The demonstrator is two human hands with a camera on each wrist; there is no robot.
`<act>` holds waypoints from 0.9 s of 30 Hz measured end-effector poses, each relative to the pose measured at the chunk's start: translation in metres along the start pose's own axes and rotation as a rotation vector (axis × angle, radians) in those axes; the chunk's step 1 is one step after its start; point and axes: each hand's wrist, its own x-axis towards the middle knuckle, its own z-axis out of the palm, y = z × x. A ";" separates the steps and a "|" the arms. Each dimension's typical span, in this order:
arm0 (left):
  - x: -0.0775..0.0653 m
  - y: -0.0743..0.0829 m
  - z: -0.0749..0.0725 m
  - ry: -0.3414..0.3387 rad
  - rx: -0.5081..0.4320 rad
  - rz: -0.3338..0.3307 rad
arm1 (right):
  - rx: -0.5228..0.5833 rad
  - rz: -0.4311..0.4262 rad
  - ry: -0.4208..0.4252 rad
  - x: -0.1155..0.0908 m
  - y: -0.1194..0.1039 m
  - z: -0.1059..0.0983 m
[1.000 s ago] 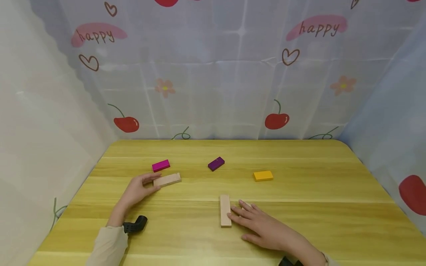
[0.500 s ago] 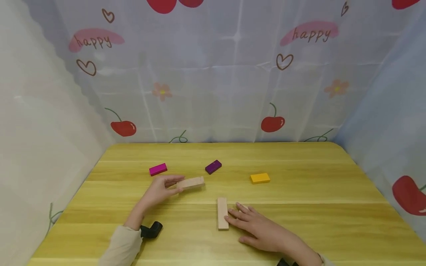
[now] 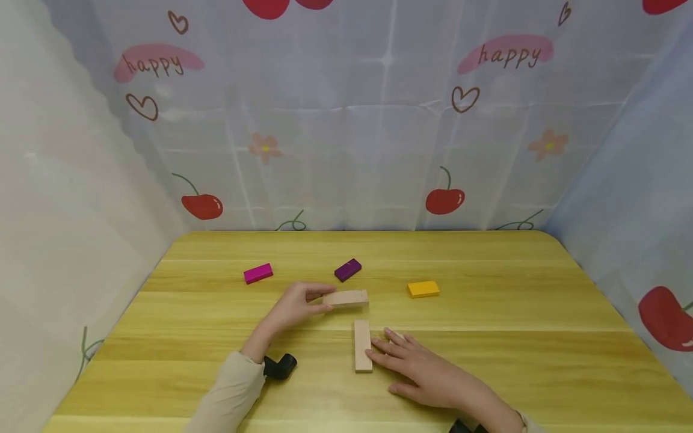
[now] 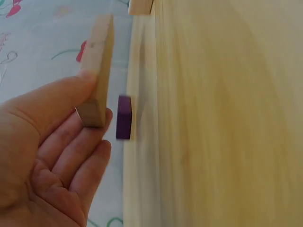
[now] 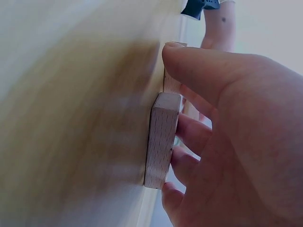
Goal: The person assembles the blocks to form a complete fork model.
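six blocks under two hands on a table (image 3: 335, 409). all places are given from the middle block (image 3: 362, 344), which lies flat, its long side running away from the person.

the left hand (image 3: 299, 304) pinches the held block (image 3: 346, 298) by one end, thumb and fingers narrow about it; the free end points right, just beyond the far end of the middle block, and the left wrist view shows it raised off the table. the right hand (image 3: 428, 374) lies right of the middle block, its fingers straight and wide, one fingertip at that block's right edge. the side block (image 5: 160, 146) sits just right of the middle block, partly covered by these fingers, which touch its side.

the step in hand appears to be bringing the held block to the other two plain ones, with the right hand steadying them. the next move probably calls for levelling the held block and lowering it without nudging the pair; whether across them or beside them cannot be told.

count: plain blocks, three (held, middle, side). coloured blocks, three, all untouched: one pink block (image 3: 258, 273), beyond and to the left; one purple block (image 3: 348, 270), beyond and slightly left; one yellow block (image 3: 423, 290), beyond and to the right.
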 end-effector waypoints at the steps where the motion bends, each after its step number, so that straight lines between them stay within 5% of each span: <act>1: 0.003 0.001 0.003 -0.009 0.010 0.008 | 0.000 0.001 0.003 0.000 0.000 0.000; 11: 0.011 0.006 0.021 -0.052 0.067 0.006 | 0.007 -0.012 0.003 0.000 0.001 0.001; 27: 0.006 -0.002 0.032 -0.027 0.105 0.070 | 0.005 -0.015 0.001 0.001 0.003 0.001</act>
